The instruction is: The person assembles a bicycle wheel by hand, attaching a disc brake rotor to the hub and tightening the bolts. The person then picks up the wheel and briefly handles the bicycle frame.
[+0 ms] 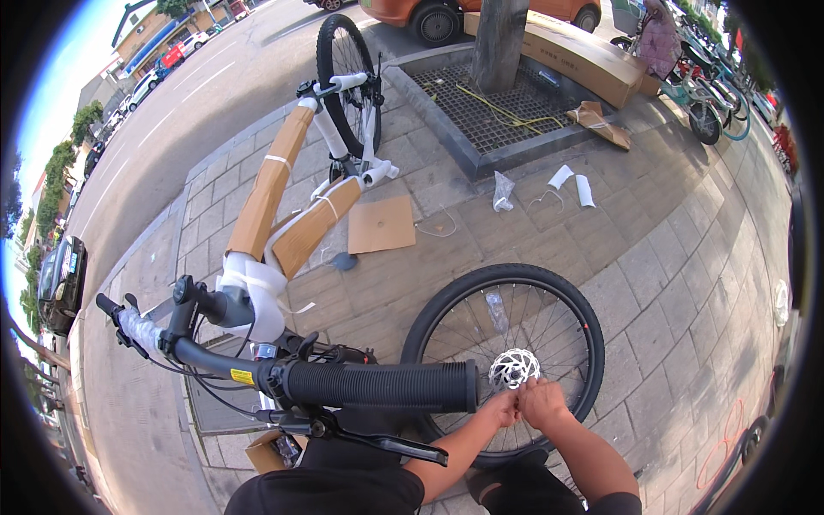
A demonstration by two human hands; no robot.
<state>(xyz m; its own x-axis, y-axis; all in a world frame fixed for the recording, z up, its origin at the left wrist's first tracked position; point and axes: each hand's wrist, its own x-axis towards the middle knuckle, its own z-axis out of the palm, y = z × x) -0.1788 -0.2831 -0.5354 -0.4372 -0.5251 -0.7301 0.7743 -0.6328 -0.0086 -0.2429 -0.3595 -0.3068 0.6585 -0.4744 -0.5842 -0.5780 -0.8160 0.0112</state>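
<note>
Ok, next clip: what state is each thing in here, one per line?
Loose bicycle wheel: off the bike, lying flat on the paving.
Brake disc: mounted at the wheel's hub.
Left hand: at the hub, fingers pinched.
Right hand: at the hub, fingers closed.
Bicycle frame: wrapped in cardboard and foam.
Cardboard sheet: flat on the ground.
Long cardboard box: lying beside the tree.

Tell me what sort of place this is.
Likely a street-side pavement, used for unpacking a new bicycle: paving bricks, a tree grate, a road with parked cars, and a large cardboard box.
</note>
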